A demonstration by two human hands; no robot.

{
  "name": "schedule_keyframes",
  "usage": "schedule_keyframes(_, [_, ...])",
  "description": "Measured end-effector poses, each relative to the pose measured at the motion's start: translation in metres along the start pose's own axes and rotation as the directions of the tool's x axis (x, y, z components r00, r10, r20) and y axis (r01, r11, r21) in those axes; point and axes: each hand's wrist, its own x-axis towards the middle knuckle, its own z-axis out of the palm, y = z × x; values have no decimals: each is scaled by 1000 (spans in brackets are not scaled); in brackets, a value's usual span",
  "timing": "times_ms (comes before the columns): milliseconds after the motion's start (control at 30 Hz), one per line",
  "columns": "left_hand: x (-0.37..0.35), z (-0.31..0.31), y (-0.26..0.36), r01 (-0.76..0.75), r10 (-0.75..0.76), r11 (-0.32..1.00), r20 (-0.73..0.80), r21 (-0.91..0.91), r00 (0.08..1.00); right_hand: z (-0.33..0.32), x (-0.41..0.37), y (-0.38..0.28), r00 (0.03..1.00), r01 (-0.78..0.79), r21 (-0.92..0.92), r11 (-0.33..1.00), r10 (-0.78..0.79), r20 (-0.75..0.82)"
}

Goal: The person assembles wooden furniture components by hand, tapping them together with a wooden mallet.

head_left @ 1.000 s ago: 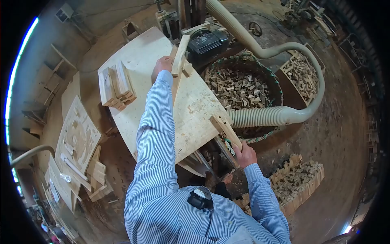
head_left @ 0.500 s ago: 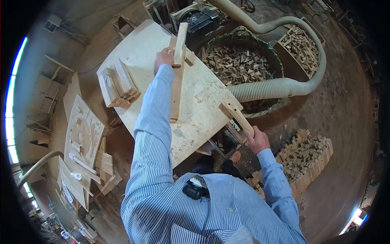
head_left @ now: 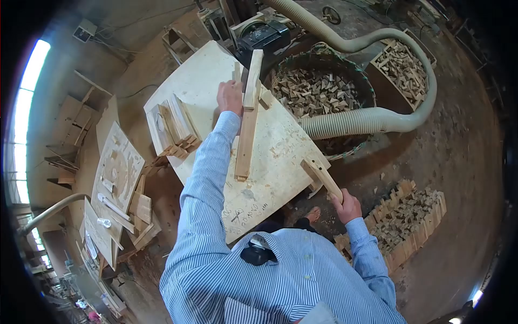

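Observation:
My left hand rests on the pale plywood tabletop, its fingers bent together against the left side of a long brown board. A lighter wooden piece lies lengthwise over the board's far part. Just beyond my fingertips stands a narrow wooden block; whatever the fingers grip is hidden. Off the near right corner of the tabletop, my right hand is closed around the lower end of a wooden bar. The bar's upper end, with dark holes, reaches over the table edge.
Shaped wooden pieces are stacked at the table's left. Beyond the right edge stands a wicker basket of offcuts, crossed by a ribbed hose. An electric motor is behind. More offcuts fill a wood-block enclosure on the floor.
The whole view has shifted, so table and hands appear lower and slightly right. Both hands keep about the same places relative to the table and the wood.

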Motion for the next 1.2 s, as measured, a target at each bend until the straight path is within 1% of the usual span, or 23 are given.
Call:
schedule_keyframes(33, [-4, 4, -3, 3, -3, 1000, 10, 3, 1000, 0, -1, -2, 1000, 20, -1, 1000, -20, -22])
schedule_keyframes(100, [-6, 11, -11, 255, -251, 962, -45, 98, 967, -2, -1, -3, 998, 44, -3, 999, -44, -42])
schedule_keyframes(133, [-3, 14, -13, 259, -255, 961, -49, 98, 966, -3, -1, -1, 998, 56, -4, 998, -56, -42])
schedule_keyframes(200, [3, 18, -11, 271, -273, 962, 84, 38, 958, -4, 0, -1, 997, 64, -6, 998, -64, -44])
schedule_keyframes(233, [4, 22, -11, 275, -277, 961, 85, 39, 957, -4, 0, -1, 998, 53, 4, 999, -53, -38])
schedule_keyframes(300, [3, 14, 9, 261, -271, 962, 156, 81, 950, -5, 0, -3, 999, 48, 15, 999, -48, -25])
schedule_keyframes(367, [1, 12, 5, 243, -252, 967, 137, 80, 958, -10, 0, -7, 1000, 9, 3, 1000, -9, 8])
schedule_keyframes(433, [4, 18, -5, 218, -226, 973, 122, 75, 966, -7, 2, 0, 1000, 10, -16, 1000, -9, 21])
schedule_keyframes(500, [6, 23, -15, 362, -355, 929, 95, -73, 930, -6, 2, 1, 999, 2, -32, 999, -1, 40])
schedule_keyframes(533, [5, 25, -21, 363, -356, 929, 99, -70, 929, -4, 2, 2, 999, -6, -31, 1000, 7, 39])
schedule_keyframes(600, [7, 30, -24, 240, -251, 965, 107, 101, 962, -6, 1, 1, 999, -14, -35, 999, 16, 35])
schedule_keyframes(633, [9, 34, -24, 241, -251, 966, 106, 97, 962, -7, 1, -1, 999, -21, -33, 999, 22, 46])
schedule_keyframes(700, [14, 35, -24, 287, -284, 958, 133, -8, 950, -6, 3, 0, 998, -18, -31, 999, 20, 62])
schedule_keyframes(733, [15, 37, -24, 292, -289, 957, 126, -6, 949, -3, 2, 2, 999, -13, -32, 999, 15, 50])
schedule_keyframes(800, [20, 37, -15, 317, -308, 944, 100, -91, 946, -1, 4, 2, 999, -2, -35, 999, 3, 42])
schedule_keyframes(833, [22, 37, -11, 320, -312, 943, 95, -91, 945, 0, 4, 3, 999, -9, -31, 999, 10, 48])
schedule_keyframes(933, [29, 38, -5, 356, -340, 926, 134, -128, 931, 6, 4, 11, 999, 1, -33, 999, 0, 42])
schedule_keyframes(1000, [31, 44, -15, 416, -379, 877, 184, -241, 907, 7, 5, 11, 999, 22, -36, 999, -21, 33])
schedule_keyframes(1033, [31, 47, -21, 417, -381, 878, 182, -237, 906, 8, 5, 12, 999, 28, -32, 999, -27, 30])
schedule_keyframes(1100, [29, 46, -16, 367, -349, 913, 124, -177, 929, 9, 7, 10, 999, 35, -29, 999, -34, 25])
schedule_keyframes(1200, [25, 44, -7, 379, -367, 907, 99, -182, 925, 13, 7, 11, 999, 29, -26, 999, -28, 35])
